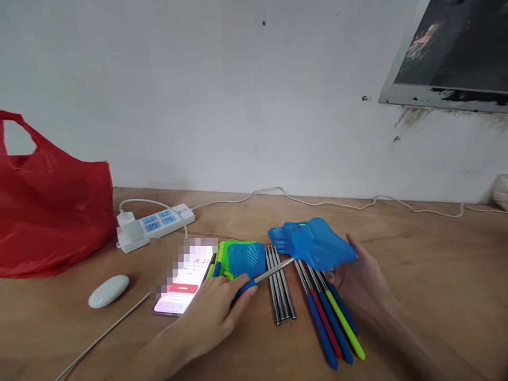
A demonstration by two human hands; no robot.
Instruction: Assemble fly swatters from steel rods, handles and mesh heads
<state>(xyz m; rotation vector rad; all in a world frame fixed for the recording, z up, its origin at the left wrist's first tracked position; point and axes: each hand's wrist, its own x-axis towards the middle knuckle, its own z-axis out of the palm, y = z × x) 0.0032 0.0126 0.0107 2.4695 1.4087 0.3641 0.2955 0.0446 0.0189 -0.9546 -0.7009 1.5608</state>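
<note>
My left hand (pixel 218 312) is closed around the blue handle of a fly swatter (pixel 323 246), whose metal rod points up to the right. At the right edge of its blue mesh head, my right hand (pixel 361 280) curves with fingers partly hidden behind it. Below that head lie several assembled swatters with blue, red and yellow-green handles (pixel 344 323), their rods side by side. Several bare metal rods (pixel 281 288) rest between my hands. Green and blue swatter heads (pixel 246 258) are stacked beyond my left hand, next to a few loose handles (pixel 212 271).
A lit phone (pixel 186 280) lies left of the swatter heads, near a white oval object (pixel 109 291). Behind it is a power strip (pixel 159 225) with a plugged-in charger; its cable runs along the wall. A red plastic bag (pixel 55 211) stands at far left.
</note>
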